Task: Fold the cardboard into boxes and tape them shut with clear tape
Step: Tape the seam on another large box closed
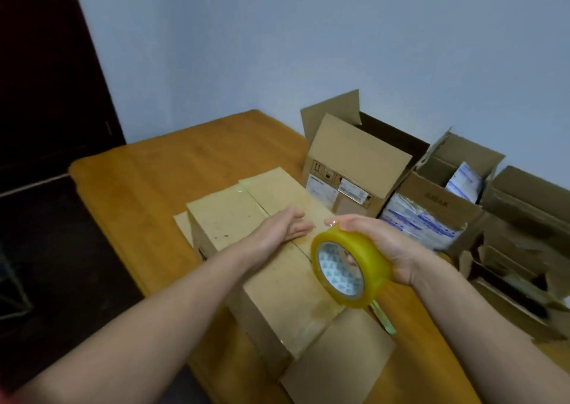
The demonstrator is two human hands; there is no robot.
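With right hand (384, 244), grips tape roll (368, 257) (yellowish, see-through, patterned core), fingers curled round it, just above box's right side. With left hand (283, 228), presses flat, fingers straight, on centre seam of closed cardboard box (228, 218): plain tan, glossy strip along seam, on orange table (154, 169). Beyond, open boxes (354, 157) by wall.

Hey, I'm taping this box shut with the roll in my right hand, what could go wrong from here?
Only the left hand presses the seam on the box; lifting it may let the flaps gape. The loose tape tail under the tape roll in the right hand could stick to itself or the cardboard.
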